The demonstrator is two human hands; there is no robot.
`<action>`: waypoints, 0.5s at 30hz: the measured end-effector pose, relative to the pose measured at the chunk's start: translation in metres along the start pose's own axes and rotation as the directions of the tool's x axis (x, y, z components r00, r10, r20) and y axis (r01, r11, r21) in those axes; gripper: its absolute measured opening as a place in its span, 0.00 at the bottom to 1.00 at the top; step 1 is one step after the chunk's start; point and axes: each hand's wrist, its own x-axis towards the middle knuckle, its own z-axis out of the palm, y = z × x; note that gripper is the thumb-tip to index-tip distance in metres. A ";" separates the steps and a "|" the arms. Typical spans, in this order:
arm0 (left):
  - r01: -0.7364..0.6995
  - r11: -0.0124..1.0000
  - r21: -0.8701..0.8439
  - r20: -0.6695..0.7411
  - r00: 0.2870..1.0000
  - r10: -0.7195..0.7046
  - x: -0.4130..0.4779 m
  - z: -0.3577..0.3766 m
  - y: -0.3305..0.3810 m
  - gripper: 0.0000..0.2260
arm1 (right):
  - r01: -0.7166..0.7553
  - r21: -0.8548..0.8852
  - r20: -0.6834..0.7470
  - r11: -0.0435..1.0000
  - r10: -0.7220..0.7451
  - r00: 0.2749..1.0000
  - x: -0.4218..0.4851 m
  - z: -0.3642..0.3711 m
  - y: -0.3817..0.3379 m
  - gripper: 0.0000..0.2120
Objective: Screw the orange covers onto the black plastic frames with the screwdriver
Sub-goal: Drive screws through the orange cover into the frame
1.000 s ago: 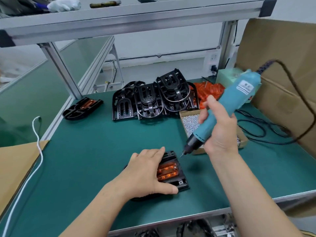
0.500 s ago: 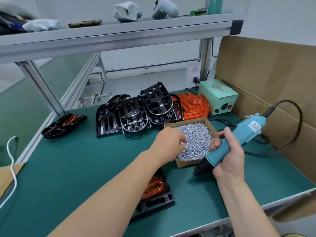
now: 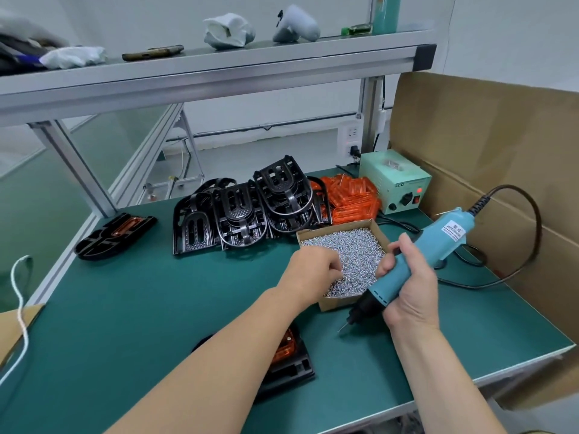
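Meanwhile frame [image 3: 291,368] lies below left hand [image 3: 316,267] — under forearm.

Left hand [image 3: 316,270] in screw box [image 3: 336,303]; right hand [image 3: 409,288] grips screwdriver [image 3: 416,263]

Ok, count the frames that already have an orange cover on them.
2. One frame lies at the mat's far left edge, its cover showing. The other sits near the front edge, partly under the left forearm. The black pile may hide more.
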 end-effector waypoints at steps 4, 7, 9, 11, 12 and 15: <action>0.036 0.995 -0.090 -0.027 0.999 -0.038 -0.003 -0.004 0.002 0.04 | 0.010 -0.010 0.003 1.000 -0.010 1.000 0.001 0.005 -0.004 0.09; 0.056 0.977 -0.206 -0.088 0.993 -0.076 -0.009 -0.011 0.002 0.08 | 0.047 0.006 0.005 0.999 -0.047 0.999 0.002 0.012 -0.011 0.09; 0.124 0.925 -0.359 -0.113 0.978 -0.175 -0.019 -0.017 -0.002 0.09 | 0.070 0.029 0.002 0.997 -0.070 0.998 0.002 0.018 -0.016 0.08; 0.198 0.784 -0.588 -0.086 0.949 -0.304 -0.032 -0.025 -0.007 0.07 | 0.082 0.077 -0.003 0.994 -0.082 0.997 0.002 0.025 -0.022 0.07; 0.221 0.684 -0.696 -0.046 0.936 -0.349 -0.040 -0.029 -0.010 0.07 | 0.088 0.100 -0.004 0.991 -0.088 0.996 0.002 0.029 -0.025 0.07; 0.257 0.338 -0.905 0.118 0.917 -0.380 -0.068 -0.039 -0.017 0.05 | 0.098 0.153 -0.008 0.983 -0.098 0.995 -0.001 0.043 -0.030 0.09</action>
